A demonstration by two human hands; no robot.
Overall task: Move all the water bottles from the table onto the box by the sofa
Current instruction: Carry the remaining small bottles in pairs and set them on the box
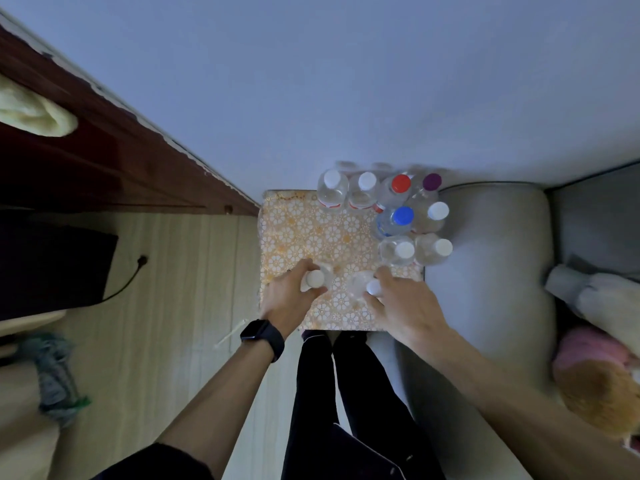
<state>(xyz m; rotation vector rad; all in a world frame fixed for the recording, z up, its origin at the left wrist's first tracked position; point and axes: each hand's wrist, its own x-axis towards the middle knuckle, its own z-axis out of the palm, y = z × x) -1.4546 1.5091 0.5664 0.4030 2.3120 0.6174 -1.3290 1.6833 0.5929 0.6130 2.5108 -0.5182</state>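
Clear plastic white-capped water bottles, one gripped in the left hand (289, 296) and one in the right hand (398, 306), descend toward the near edge of the floral-patterned box (304, 233); next, release them upright.

Patterned box (301, 233) beside the sofa (491, 237), upright water bottles (394, 220) on top.

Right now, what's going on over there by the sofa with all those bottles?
A person stands over a patterned box beside the grey sofa, setting down two white-capped water bottles at once. The left hand grips one bottle near its cap, and the right hand holds another bottle. Eight bottles already stand along the box's far and right edges, including a red-capped bottle and a blue-capped bottle.
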